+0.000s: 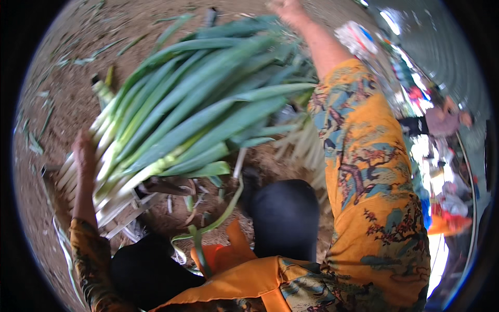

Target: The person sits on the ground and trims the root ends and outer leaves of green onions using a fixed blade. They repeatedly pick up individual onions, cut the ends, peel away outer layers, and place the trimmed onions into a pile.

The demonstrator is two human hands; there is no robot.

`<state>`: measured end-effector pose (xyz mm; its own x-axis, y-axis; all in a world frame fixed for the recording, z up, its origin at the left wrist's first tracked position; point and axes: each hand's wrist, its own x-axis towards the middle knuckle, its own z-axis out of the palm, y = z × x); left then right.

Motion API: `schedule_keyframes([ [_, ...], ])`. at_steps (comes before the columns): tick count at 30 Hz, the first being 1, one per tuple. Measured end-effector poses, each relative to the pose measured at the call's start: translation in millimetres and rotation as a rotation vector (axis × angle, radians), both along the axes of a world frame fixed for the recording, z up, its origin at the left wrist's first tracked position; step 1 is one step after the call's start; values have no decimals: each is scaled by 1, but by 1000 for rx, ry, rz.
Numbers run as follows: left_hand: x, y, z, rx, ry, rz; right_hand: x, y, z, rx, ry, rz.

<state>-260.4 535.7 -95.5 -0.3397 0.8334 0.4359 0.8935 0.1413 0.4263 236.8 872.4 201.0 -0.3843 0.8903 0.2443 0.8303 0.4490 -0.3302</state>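
Observation:
A large heap of green onions, leek-like with long green leaves (195,97), lies across a low frame before me, white stalks to the left. My left hand (84,150) rests on the white stalks near their left ends; its fingers are blurred, so I cannot tell whether they grip. My right hand (286,7) reaches out past the leafy tops at the top edge of the view, partly cut off, and its fingers are unclear. More pale stalks (304,144) lie on the ground under my right arm.
Loose leaf scraps (93,52) litter the bare soil. A white plastic bag (356,39) lies beyond my right forearm. Another person (442,119) is farther off at the right, near colourful bags (452,218). My knees (286,214) are close below the frame.

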Motion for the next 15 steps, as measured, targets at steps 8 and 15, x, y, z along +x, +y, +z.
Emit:
schedule_keyframes([
  [8,-23,14,22,-387,207,71,338,-195,31,212,-14,-390],
  [15,106,-95,203,-197,16,-48,356,-273,-174,-516,333,-513],
])
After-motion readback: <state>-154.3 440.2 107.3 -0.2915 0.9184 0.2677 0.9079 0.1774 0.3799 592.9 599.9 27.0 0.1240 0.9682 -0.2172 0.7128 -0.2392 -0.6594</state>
